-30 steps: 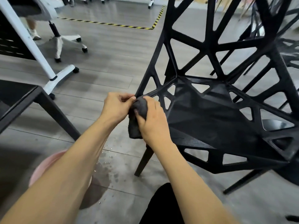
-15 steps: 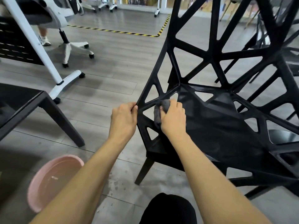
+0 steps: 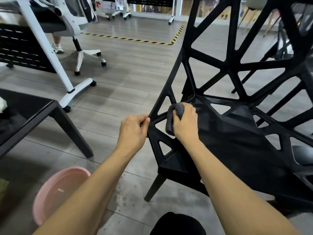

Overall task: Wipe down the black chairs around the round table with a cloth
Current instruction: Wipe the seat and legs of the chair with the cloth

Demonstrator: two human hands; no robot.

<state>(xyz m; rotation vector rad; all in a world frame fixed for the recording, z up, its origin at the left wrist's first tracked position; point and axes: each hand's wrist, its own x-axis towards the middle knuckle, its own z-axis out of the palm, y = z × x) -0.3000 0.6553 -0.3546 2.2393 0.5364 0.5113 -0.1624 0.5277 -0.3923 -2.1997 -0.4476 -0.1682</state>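
A black chair [image 3: 237,136] with triangular cut-outs in its seat and back fills the right half of the view. My right hand [image 3: 185,124] grips a dark grey cloth [image 3: 174,116] and presses it on the seat's left edge, near the rear corner. My left hand [image 3: 133,131] pinches the chair's outer left edge at the side corner, thumb on top. Part of the cloth hangs down through a cut-out beside my right hand.
A pink basin [image 3: 57,189] with water stands on the floor at lower left, with wet spots beside it. A dark table [image 3: 42,112] is at the left. White office chairs [image 3: 79,53] and desk legs stand behind. More black chairs [image 3: 288,39] are at upper right.
My hands parted: the left went from the cloth to the chair's edge. The right carried the cloth up onto the seat and further toward the rear corner.
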